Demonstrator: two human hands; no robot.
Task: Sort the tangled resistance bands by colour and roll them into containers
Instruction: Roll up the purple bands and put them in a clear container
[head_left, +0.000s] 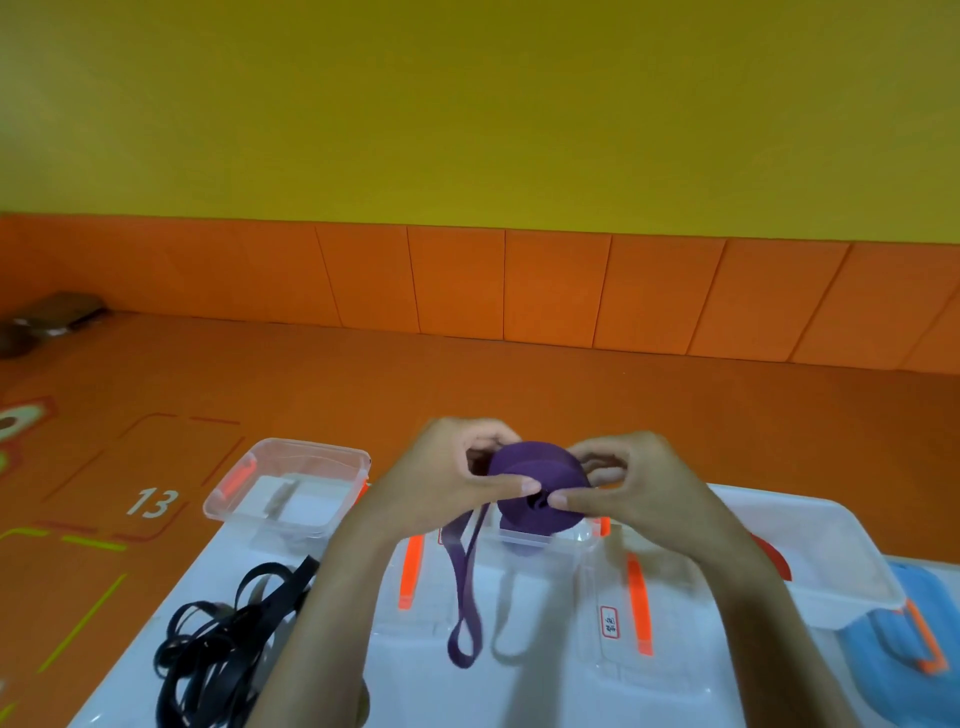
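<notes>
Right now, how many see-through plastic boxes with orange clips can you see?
3 see-through plastic boxes: the left box behind the tangled black bands, the middle box below the rolled purple band, the right box at the far right. More may be hidden.

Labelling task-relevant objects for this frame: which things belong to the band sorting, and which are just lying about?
Job: purple band, gripped as a roll by left hand and right hand; black bands, tangled on the table; back-left container; right container.
Lying about: brown object on the floor; 13 floor marking; blue item at the right edge, unclear what.
</notes>
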